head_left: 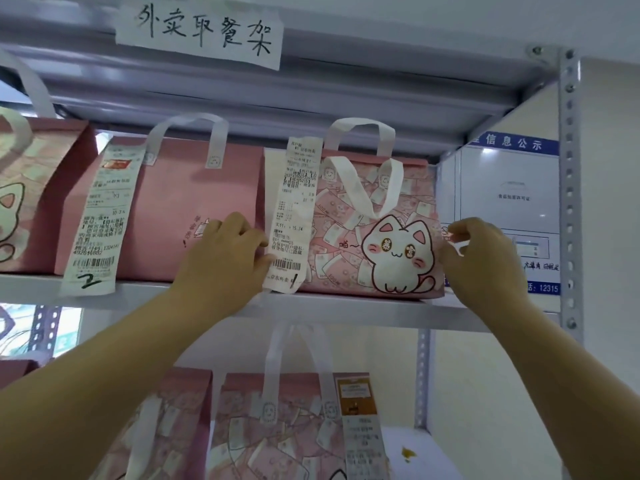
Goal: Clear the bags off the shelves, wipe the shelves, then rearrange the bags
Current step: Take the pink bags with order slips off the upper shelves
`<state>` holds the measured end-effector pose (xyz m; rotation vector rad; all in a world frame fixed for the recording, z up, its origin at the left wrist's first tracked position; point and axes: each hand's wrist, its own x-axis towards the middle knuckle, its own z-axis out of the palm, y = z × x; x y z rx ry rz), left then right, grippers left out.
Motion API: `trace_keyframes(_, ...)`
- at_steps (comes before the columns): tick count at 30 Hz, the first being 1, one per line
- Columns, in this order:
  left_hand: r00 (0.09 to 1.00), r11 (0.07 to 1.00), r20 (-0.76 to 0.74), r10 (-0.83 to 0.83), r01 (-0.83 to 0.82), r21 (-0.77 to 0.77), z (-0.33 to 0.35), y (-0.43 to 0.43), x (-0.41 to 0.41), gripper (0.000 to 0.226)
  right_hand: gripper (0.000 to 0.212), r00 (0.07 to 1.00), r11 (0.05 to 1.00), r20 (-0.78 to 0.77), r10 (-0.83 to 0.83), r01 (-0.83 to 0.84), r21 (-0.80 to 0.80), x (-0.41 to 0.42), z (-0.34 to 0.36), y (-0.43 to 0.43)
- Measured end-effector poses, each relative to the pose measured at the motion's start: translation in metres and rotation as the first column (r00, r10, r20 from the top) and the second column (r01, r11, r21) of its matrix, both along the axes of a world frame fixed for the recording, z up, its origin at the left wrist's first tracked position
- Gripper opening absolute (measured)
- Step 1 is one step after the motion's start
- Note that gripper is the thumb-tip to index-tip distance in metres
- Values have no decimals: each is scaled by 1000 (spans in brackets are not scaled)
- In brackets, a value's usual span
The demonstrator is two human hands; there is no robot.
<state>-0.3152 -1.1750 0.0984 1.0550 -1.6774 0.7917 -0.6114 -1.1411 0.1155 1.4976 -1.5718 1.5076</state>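
Head view puts the cat-print bag (pixel 381 237) at the right end of the upper shelf (pixel 346 310), standing upright with its base on the metal. The left hand (pixel 225 251) curls round its left edge and the right hand (pixel 481 258) pinches its right edge, so both are closed on the bag.

Judging by the full shelves, clearing has barely begun: a plain pink bag (pixel 173 209) and another printed bag (pixel 31 188) stand to its left, and two more bags (pixel 277 427) sit on the shelf below. A yellow smear (pixel 408 453) there suggests no wiping has been done yet.

The bag looks like a soft, matte non-woven tote, boxy, with flat white strap handles, one drooping over its front. A long, thin paper receipt (pixel 292 216) hangs down its face, slightly curled. The shelf is smooth grey metal, carried by a perforated steel upright (pixel 569 188), with a handwritten paper sign (pixel 201 32) taped above.
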Motion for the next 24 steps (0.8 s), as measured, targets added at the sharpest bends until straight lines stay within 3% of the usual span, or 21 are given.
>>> trace_keyframes(4, 999, 999, -1, -46, 46, 1, 1, 14, 15, 23, 24, 995, 992, -102, 4, -17, -126, 20, -1, 16)
trace_keyframes(10, 992, 992, 23, -120, 119, 42, -12, 51, 52, 27, 18, 972, 985, -215, 97, -125, -119, 85, -12, 46)
trace_keyframes(14, 984, 987, 90, -153, 147, 73, -28, 74, 93, 37, 16, 956, 977, -231, 183, -203, -66, 139, -30, 69)
trace_keyframes(18, 984, 978, 62, -169, 159, 138, -52, 99, 143, 39, 17, 930, 959, -234, 282, -279, 46, 196, -56, 85)
trace_keyframes(24, 993, 949, 33, -112, 97, 301, -101, 130, 224, 24, 22, 894, 908, -223, 389, -330, 257, 271, -106, 97)
